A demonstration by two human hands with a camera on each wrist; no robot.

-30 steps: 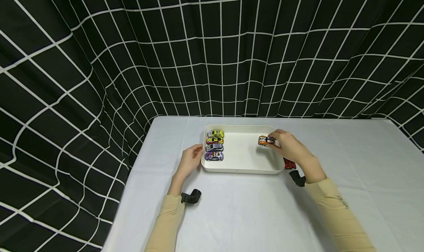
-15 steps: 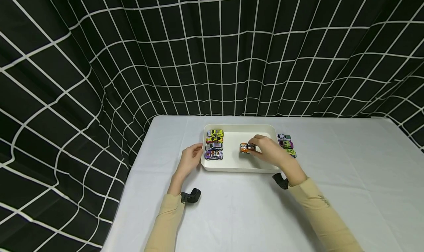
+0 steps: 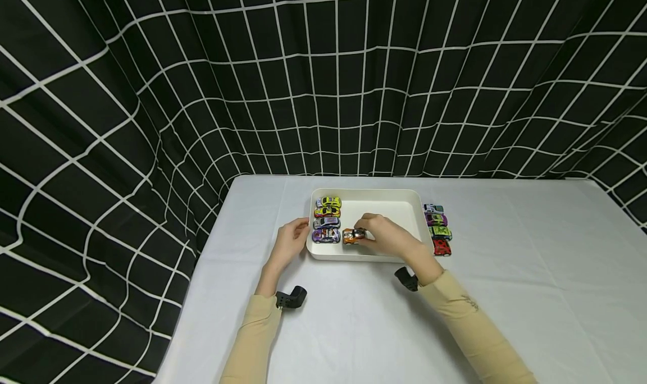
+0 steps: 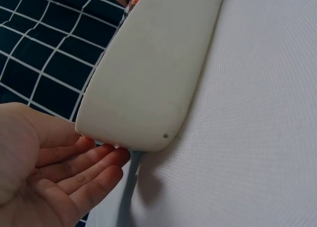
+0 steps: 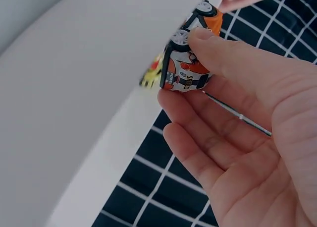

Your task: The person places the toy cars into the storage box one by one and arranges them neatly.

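My right hand (image 3: 389,236) pinches an orange, white and black toy car (image 3: 352,236) between thumb and fingers, low over the front left part of a white tray (image 3: 391,204). In the right wrist view the toy car (image 5: 185,71) shows its wheels, with the thumb against its side. Just left of it, a purple toy car (image 3: 326,236) ends a column of toy cars along the tray's left wall; silver, red-and-yellow and yellow ones stand behind it. My left hand (image 3: 291,241) touches the tray's left wall from outside, fingers loosely extended at the wall in the left wrist view.
Outside the tray's right wall stand more toy cars: a red one (image 3: 442,247), a green one (image 3: 441,233), a purple-and-green one (image 3: 437,220) and a pale one (image 3: 433,208). A white cloth covers the table (image 3: 343,316). A black gridded curtain (image 3: 354,92) hangs behind.
My right hand has carried the orange toy car leftward and toward the front, from the tray's right side to beside the purple car. The left hand stays put.
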